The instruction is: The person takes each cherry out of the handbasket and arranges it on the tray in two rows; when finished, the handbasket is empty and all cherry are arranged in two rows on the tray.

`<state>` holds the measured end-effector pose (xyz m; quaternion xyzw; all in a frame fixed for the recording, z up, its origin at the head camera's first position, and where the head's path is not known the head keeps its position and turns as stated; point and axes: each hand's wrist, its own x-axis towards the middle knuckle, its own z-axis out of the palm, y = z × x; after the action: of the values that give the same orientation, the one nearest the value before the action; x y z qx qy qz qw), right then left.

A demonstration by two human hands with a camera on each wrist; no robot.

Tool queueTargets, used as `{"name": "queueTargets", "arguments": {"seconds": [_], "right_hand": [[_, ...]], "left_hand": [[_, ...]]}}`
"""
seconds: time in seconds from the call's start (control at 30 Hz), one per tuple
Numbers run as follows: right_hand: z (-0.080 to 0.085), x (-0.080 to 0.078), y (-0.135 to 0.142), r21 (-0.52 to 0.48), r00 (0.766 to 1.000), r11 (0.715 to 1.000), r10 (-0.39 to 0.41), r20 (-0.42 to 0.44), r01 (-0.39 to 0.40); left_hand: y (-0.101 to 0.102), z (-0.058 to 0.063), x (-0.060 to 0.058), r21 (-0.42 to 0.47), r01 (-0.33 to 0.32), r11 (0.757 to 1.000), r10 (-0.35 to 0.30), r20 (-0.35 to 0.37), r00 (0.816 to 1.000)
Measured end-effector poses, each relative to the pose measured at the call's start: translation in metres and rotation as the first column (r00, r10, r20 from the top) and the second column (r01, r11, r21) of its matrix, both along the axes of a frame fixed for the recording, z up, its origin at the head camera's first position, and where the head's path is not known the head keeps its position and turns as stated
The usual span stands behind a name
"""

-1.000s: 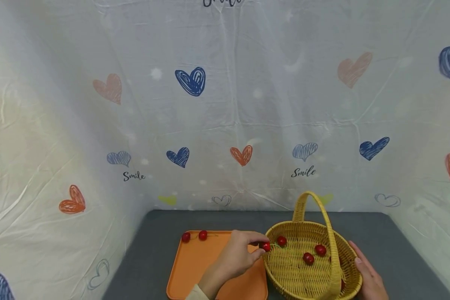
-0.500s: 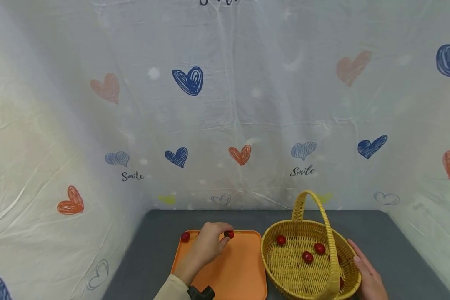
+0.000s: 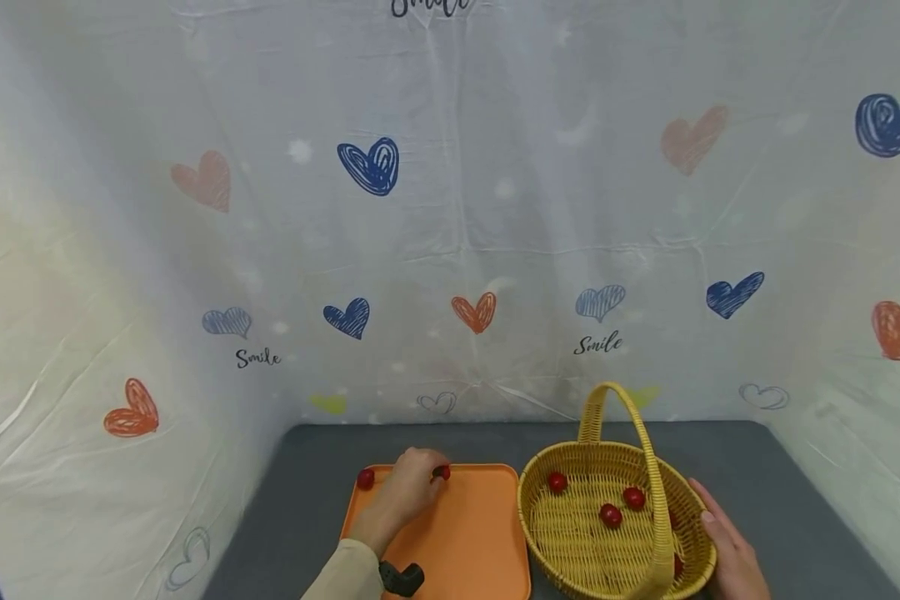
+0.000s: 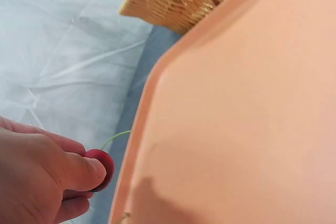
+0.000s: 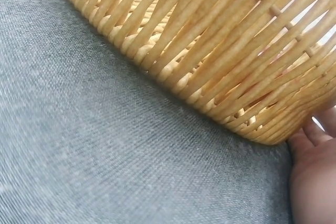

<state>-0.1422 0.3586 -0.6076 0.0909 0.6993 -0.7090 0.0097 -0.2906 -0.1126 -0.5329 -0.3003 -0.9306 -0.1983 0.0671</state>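
Observation:
My left hand (image 3: 405, 487) is over the far part of an orange tray (image 3: 480, 533). Thumb and fingers pinch a red cherry (image 4: 102, 169) by the tray's far rim; its green stem shows in the left wrist view. Another cherry (image 3: 366, 478) lies in the tray's far left corner. To the right stands a yellow wicker basket (image 3: 570, 546) with a tall handle (image 3: 648, 458) and several cherries inside, such as one cherry (image 3: 611, 515) near the middle. My right hand (image 3: 735, 550) rests against the basket's right side, fingers along its outer wall, thumb at the rim.
A dark grey cloth (image 5: 105, 129) covers the table. Behind it and at both sides hangs a pale curtain (image 3: 532, 208) printed with hearts. A bit of stem (image 4: 126, 215) shows at the tray edge near my left hand. The basket stands close beside the tray.
My left hand, pinching a cherry, has moved left from the basket's rim to the tray's far side. The right hand has stayed at the basket. The head view has shifted slightly.

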Motion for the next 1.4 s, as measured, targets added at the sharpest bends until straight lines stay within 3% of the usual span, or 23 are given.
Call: {"name": "queueTargets", "arguments": {"seconds": [0.57,0.93,1.13,1.27,1.33,1.4], "right_hand": [[-0.001,0.001,-0.001,-0.024,1.000,1.000,0.014,-0.014,-0.015],[-0.006,0.002,-0.001,-0.031,0.999,0.999,0.014,-0.049,-0.015],[-0.005,0.002,-0.001,-0.019,0.999,1.000,0.001,-0.048,-0.002],[-0.004,0.002,0.000,-0.013,0.999,1.000,-0.003,-0.038,0.002],[-0.003,0.002,0.000,-0.011,0.999,1.000,-0.004,-0.036,0.004],[-0.003,0.002,0.000,-0.012,0.999,1.000,-0.007,-0.035,0.006]], "left_hand": [[-0.007,-0.022,-0.012,-0.023,-0.029,0.999,0.030,0.034,0.999],[-0.007,-0.024,-0.012,0.000,-0.034,0.999,0.034,0.032,0.999],[-0.007,-0.016,-0.008,0.057,-0.013,0.998,0.014,-0.010,1.000],[0.000,-0.004,0.001,0.203,0.001,0.979,-0.025,0.116,0.993],[0.007,0.003,0.009,0.321,-0.015,0.947,-0.066,0.242,0.968],[0.014,0.010,0.018,0.449,-0.028,0.893,-0.144,0.344,0.928]]}}
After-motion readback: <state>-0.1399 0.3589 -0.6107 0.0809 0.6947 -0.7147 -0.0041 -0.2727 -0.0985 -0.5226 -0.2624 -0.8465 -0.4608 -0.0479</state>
